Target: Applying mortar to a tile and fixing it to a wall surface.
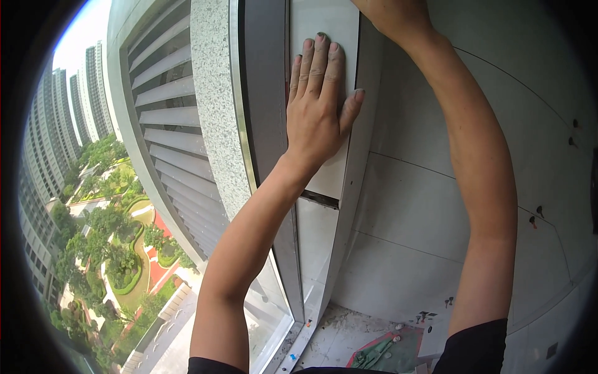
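My left hand (317, 115) lies flat on a narrow pale tile (322, 15) that stands upright beside the dark window frame (266, 81). Its fingers are stretched upward, the thumb is spread to the right, and grey dust marks the fingertips. At the top edge of the view, my right hand (398, 19) reaches to the tile's right-hand edge; its fingers are cut off, so what they touch is hidden. A dark open gap (319, 199) separates this tile from another pale tile (316, 234) below it.
Large grey wall tiles (411, 193) fill the right side, with small dark and red pegs (532, 222) in their joints. On the dusty floor lies a green and red sheet (380, 352), near a blue clip (293, 357). Left are louvres (168, 118) and a far drop to gardens.
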A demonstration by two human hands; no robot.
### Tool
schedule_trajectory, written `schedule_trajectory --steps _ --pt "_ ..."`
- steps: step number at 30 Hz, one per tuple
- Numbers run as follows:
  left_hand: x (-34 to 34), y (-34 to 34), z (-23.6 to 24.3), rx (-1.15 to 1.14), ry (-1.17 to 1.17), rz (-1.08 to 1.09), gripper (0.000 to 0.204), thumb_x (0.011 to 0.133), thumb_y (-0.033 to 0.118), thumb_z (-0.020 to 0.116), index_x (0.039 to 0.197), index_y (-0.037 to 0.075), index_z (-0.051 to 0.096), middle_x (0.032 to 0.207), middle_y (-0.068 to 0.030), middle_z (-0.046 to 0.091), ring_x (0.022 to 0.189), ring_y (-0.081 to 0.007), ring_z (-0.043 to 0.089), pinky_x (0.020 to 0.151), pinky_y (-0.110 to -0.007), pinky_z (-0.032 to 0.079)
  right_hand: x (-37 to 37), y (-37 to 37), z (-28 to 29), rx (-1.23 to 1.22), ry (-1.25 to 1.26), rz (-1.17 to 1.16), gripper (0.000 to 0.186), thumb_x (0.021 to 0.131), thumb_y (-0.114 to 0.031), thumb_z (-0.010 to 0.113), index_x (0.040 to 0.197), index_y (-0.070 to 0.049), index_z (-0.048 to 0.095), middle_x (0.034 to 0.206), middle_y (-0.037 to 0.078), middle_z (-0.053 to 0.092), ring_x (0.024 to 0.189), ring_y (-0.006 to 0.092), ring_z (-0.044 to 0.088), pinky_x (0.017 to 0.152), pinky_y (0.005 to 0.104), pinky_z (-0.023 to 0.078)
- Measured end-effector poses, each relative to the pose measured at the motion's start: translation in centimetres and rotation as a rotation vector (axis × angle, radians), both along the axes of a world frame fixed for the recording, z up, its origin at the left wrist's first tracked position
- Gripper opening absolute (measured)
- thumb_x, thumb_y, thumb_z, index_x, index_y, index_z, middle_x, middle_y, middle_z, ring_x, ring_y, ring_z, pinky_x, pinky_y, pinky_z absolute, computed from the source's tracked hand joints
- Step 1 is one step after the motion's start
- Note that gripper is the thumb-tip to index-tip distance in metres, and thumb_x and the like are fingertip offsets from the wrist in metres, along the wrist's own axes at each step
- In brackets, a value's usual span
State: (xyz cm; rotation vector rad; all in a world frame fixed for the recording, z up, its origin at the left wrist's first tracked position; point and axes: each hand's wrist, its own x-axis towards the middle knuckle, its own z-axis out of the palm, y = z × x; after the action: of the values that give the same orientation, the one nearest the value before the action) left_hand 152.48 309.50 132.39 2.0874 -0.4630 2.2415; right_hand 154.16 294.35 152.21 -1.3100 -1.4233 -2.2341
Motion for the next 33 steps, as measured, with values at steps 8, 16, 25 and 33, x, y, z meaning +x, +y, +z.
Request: schedule_trajectory --steps 8,16,25,33 --pt "-0.7 -0.3 0.5 0.013 -0.013 -0.018 0.077 0.113 0.044 0.061 0.171 -0.001 0.041 0.179 -0.0254 0.037 0.169 -0.0432 0.029 0.137 -0.056 0.022 -0.6 -0.5 0.3 0.088 -0.161 0.008 0.022 0.103 -0.025 0.078 0.097 -0.004 0.078 0.095 0.008 0.073 0.090 0.0237 0.071 0.083 0.0411 0.058" --pt "-2.0 0.3 5.6 0.032 -0.036 -0.012 0.078 0.112 0.044 0.064 0.169 -0.005 0.041 0.176 -0.0285 0.039 0.168 -0.0440 0.031 0.137 -0.054 0.025 -1.9 -5.2 -7.4 0.372 0.342 0.563 0.025 0.111 -0.027 0.074 0.107 -0.003 0.080 0.087 0.003 0.076 0.071 0.0101 0.065 0.065 0.0276 0.053" --pt "0.7 0.1 11.3 0.002 -0.238 -0.013 0.070 0.114 0.042 0.058 0.164 -0.006 0.046 0.172 -0.0312 0.043 0.163 -0.0496 0.036 0.135 -0.055 0.028 0.0 -1.0 -23.5 0.105 1.015 0.650 0.032 0.105 -0.027 0.084 0.095 -0.001 0.068 0.079 0.002 0.070 0.068 0.0086 0.062 0.064 0.0282 0.052" --pt "-0.5 -1.0 10.0 -0.045 -0.081 -0.007 0.073 0.114 0.039 0.056 0.165 -0.012 0.040 0.172 -0.0353 0.038 0.163 -0.0522 0.033 0.135 -0.056 0.029 3.3 0.0 -25.7 -0.014 1.192 0.938 0.038 0.103 -0.031 0.087 0.094 -0.003 0.063 0.078 -0.005 0.059 0.072 0.0051 0.051 0.066 0.0248 0.044"
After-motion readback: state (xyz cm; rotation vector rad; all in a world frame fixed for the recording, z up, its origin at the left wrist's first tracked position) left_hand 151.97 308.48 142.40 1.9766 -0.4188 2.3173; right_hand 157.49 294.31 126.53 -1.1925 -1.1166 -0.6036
